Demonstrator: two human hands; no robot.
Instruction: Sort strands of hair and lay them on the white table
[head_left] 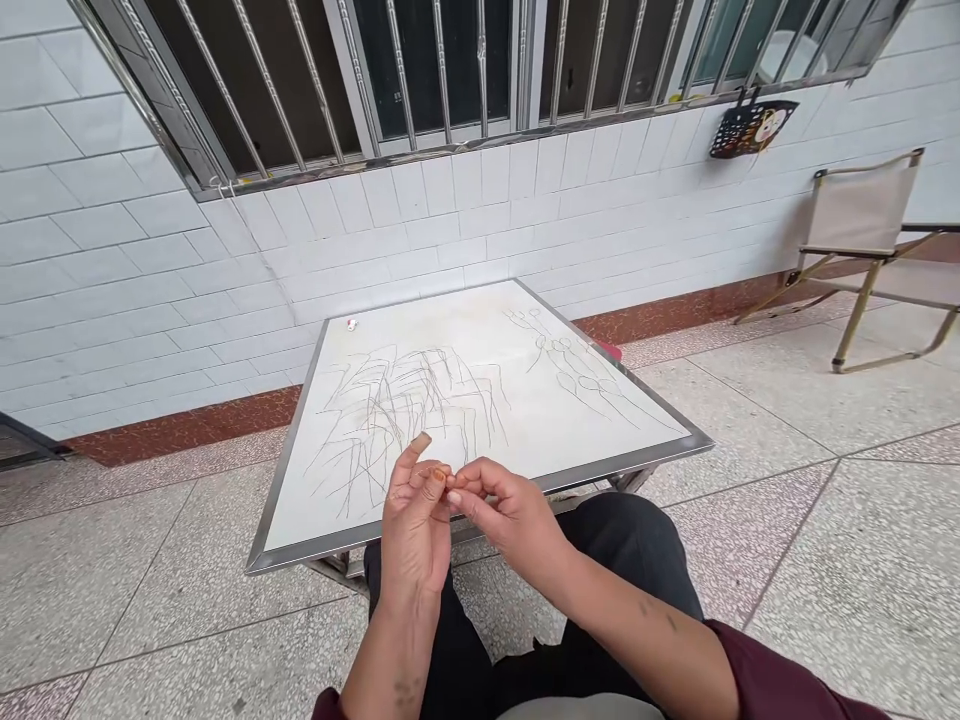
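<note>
My left hand (417, 510) and my right hand (504, 505) meet fingertip to fingertip above the near edge of the table (480, 310). Thumb and finger of each hand are pinched together, and what they hold, if anything, is too small to make out. The left forefinger sticks up apart from the pinch. Beyond the hands, many thin dark wire-like strands (427, 385), most of them bent, lie in a loose spread on the white tabletop. To the right lie several similar strands with looped ends (589, 383).
A small white and red object (352, 325) sits in the table's far left corner. Behind stand a tiled wall (420, 225) and barred windows. A patterned bag (752, 128) hangs from the bars. At right is a folding chair (862, 215). My knees are under the table's near edge.
</note>
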